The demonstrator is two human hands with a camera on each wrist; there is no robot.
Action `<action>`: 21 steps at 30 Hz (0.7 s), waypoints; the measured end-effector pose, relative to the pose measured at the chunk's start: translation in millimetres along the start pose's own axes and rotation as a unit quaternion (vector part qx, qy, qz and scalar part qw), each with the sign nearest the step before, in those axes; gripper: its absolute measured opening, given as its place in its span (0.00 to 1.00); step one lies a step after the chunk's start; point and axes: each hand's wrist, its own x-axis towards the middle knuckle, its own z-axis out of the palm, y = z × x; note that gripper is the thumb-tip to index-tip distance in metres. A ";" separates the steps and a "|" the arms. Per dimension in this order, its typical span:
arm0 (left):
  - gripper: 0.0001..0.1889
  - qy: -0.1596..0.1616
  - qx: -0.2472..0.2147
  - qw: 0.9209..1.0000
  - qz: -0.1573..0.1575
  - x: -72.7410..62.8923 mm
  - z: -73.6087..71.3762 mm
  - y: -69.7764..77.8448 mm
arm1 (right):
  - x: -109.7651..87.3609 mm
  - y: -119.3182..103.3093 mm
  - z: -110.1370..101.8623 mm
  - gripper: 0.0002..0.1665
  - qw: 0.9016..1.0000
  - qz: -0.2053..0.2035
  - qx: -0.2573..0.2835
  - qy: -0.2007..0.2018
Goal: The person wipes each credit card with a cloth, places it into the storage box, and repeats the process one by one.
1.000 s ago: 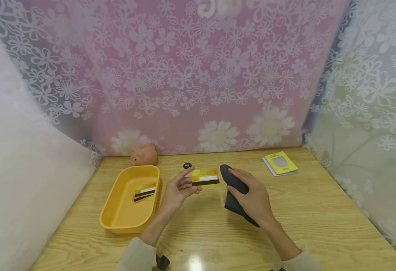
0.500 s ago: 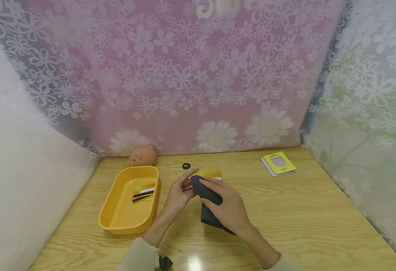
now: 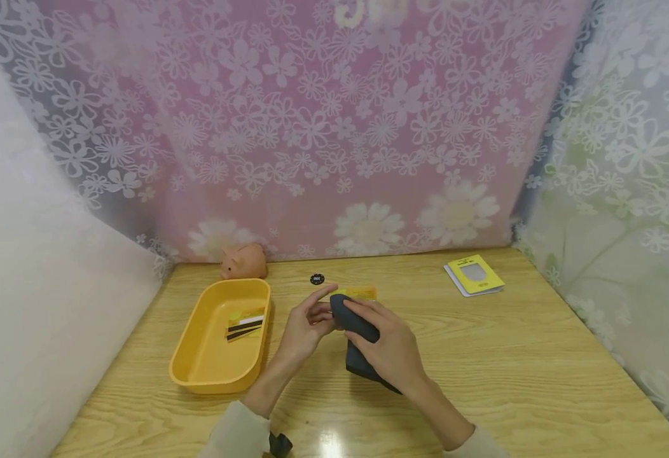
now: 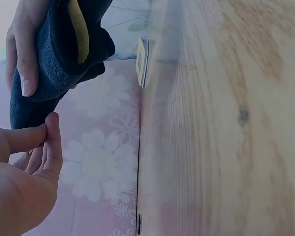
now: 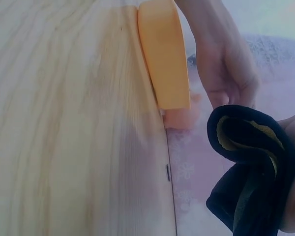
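Observation:
My left hand pinches a yellow card upright above the table between thumb and fingers. Only the card's top strip shows behind a folded dark blue-grey cloth. My right hand grips that cloth and holds it over the near face of the card. In the left wrist view, the cloth hides the card and reaches down to my left fingertips. The right wrist view shows the cloth doubled over, with a yellowish inner side.
A yellow tray stands at left, with several yellow striped cards inside. Behind it sits a pink piggy bank. A black poker chip lies at the back, and a yellow booklet-like packet lies at back right.
My right hand has moved left with the cloth, from beside the card to over it, covering most of it. My left hand has stayed nearly in place, holding the card.

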 end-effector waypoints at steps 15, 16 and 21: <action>0.34 0.001 -0.056 0.998 -0.022 -3.7 -4.6 2.3 | -8.2 37.8 -36.2 0.34 0.998 0.052 0.003 0.046; 0.34 0.002 -0.063 0.998 -0.024 -3.8 -5.0 2.6 | -8.8 39.5 -39.3 0.34 0.997 0.056 0.004 0.049; 0.34 0.009 -0.082 0.996 -0.029 -4.0 -6.7 4.4 | -10.5 45.1 -51.7 0.33 0.996 0.071 0.009 0.051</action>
